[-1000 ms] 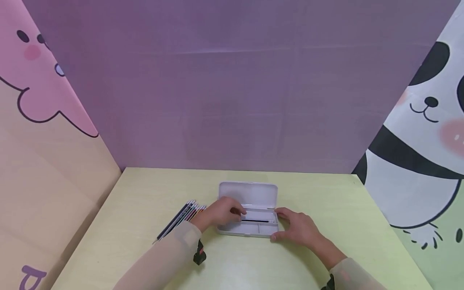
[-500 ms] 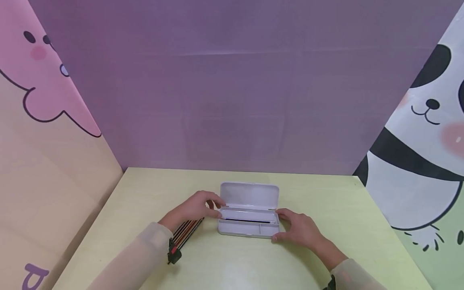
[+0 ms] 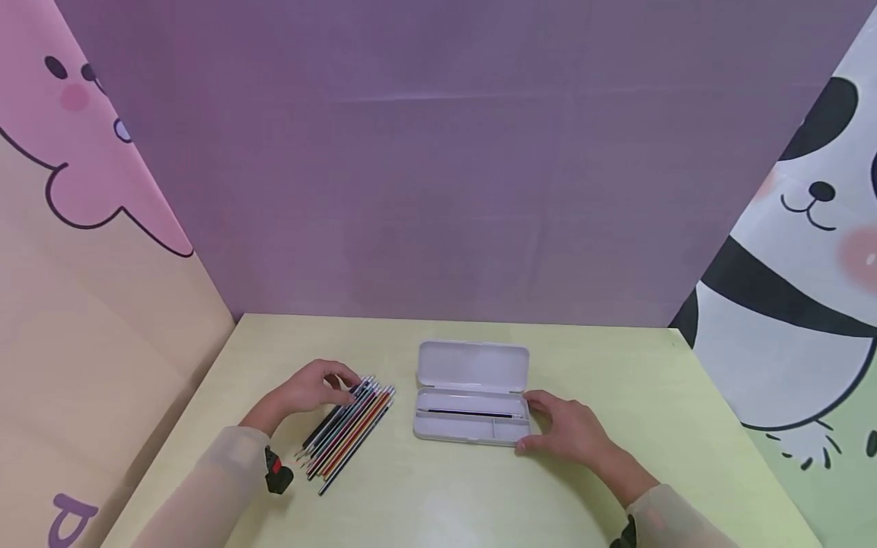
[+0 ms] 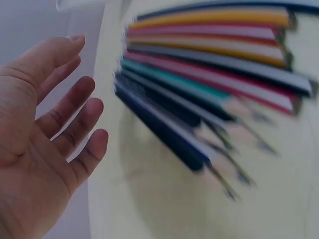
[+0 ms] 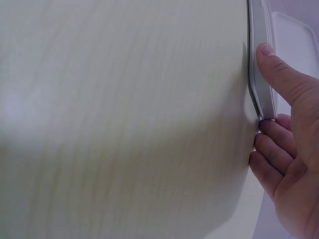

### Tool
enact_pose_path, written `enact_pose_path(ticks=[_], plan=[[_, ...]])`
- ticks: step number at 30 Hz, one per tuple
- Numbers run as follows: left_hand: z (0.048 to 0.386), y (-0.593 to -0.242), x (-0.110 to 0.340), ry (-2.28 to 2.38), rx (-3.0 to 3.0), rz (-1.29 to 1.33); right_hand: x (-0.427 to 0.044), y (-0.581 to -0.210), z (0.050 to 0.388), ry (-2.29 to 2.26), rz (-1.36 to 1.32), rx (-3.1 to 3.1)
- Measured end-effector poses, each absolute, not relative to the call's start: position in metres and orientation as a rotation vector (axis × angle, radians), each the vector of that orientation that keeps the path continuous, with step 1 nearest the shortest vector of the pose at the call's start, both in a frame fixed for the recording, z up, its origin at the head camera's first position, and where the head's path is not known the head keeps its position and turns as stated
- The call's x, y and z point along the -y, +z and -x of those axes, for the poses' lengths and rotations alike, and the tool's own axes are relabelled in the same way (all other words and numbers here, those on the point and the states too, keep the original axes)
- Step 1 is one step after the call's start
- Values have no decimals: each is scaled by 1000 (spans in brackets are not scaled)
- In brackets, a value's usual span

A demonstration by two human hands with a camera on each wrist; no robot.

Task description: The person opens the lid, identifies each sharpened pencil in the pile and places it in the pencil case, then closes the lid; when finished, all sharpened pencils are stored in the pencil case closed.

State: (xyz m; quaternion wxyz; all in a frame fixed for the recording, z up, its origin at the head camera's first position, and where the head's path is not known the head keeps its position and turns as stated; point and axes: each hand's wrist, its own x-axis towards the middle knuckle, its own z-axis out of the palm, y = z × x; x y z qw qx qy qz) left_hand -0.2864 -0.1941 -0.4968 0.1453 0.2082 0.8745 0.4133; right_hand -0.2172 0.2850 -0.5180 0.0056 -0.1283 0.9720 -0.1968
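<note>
A white pencil case (image 3: 473, 365) lies with its lid raised, and a single dark pencil (image 3: 469, 414) rests lengthwise inside it. My right hand (image 3: 569, 430) holds the case by its right end; in the right wrist view its thumb (image 5: 271, 62) presses the front wall while the other fingers curl at the short side. To the left, a bunch of colored pencils (image 3: 352, 430) is spread side by side on the table. Over their far ends hovers my left hand (image 3: 308, 388). In the left wrist view its fingers (image 4: 87, 112) are loosely bent, apart from the pencils, holding nothing.
The pale wooden table (image 3: 438, 495) ends at a purple backdrop (image 3: 438, 190). Side panels with cartoon figures flank it. A smaller compartment (image 3: 510, 432) sits at the case's front right.
From over the case, my left hand has moved left to the pencils, leaving the dark pencil lying inside. My right hand has stayed on the case's right end.
</note>
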Motion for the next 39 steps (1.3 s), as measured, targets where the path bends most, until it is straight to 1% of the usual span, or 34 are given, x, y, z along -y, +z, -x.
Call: enact_pose_path(ticks=[4, 15, 21, 29, 39], plan=[[287, -504, 206, 1209, -2530, -546, -286, -518, 218, -613, 405, -3044], [280, -511, 220, 1184, -2453, -625, -287, -523, 219, -628, 405, -3045], [281, -513, 221, 1148, -2493, -592, -287, -522, 219, -622, 408, -3046], [286, -517, 221, 1125, -2510, -618, -287, -522, 219, -617, 397, -3042], [285, -516, 215, 1040, -2617, -546, -287, -522, 220, -635, 380, -3044]])
